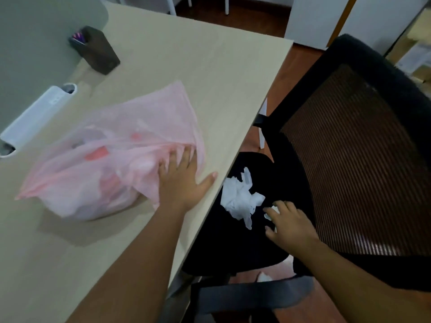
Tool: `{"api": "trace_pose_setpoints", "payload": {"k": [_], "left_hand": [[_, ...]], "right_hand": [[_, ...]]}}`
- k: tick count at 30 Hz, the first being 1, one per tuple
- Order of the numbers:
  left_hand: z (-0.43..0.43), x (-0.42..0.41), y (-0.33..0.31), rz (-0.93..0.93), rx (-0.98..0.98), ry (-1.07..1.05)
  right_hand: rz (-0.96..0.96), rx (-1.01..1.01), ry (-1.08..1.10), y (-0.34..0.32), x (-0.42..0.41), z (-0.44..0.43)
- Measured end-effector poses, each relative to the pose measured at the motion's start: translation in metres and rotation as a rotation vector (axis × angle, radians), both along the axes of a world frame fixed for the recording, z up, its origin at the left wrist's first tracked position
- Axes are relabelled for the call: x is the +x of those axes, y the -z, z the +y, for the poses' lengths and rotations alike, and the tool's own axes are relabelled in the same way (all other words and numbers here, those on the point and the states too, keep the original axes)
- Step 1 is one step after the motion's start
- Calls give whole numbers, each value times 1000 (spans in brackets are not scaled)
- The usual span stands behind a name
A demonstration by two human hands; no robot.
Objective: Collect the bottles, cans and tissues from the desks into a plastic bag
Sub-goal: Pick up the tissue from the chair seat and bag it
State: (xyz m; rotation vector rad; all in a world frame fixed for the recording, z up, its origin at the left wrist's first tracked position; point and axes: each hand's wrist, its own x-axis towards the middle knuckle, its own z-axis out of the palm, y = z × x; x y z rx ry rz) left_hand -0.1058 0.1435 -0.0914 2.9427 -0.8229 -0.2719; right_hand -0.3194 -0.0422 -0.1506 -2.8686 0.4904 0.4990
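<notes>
A pink translucent plastic bag [100,164] lies on the beige desk [198,71], bulging with red and white items. My left hand [184,178] rests on the bag's right side near the desk edge, its fingers pressed into the gathered plastic. A crumpled white tissue [240,199] lies on the black seat of the office chair [256,241]. My right hand [289,224] hovers just right of the tissue, fingers spread, with a small white scrap under the fingertips.
The chair's mesh backrest [363,159] stands close on the right. A dark pen holder [98,50] and a white cable cover [35,117] sit at the desk's back by a grey partition. Another white scrap [264,277] lies on the floor under the chair.
</notes>
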Motion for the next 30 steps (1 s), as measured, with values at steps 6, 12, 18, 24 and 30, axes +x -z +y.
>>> {"api": "trace_pose_setpoints", "payload": {"k": [6, 12, 18, 24, 30], "left_hand": [[-23, 5, 2, -65, 22, 7], [-24, 6, 7, -100, 55, 18], [-23, 7, 6, -139, 13, 37], [-22, 7, 11, -153, 12, 38], [-23, 7, 10, -141, -3, 40]], "right_hand": [[217, 171, 126, 56, 24, -6], [260, 416, 474, 132, 41, -9], [300, 397, 726, 180, 52, -26], [190, 384, 752, 209, 44, -30], [-111, 291, 470, 186, 82, -1]]}}
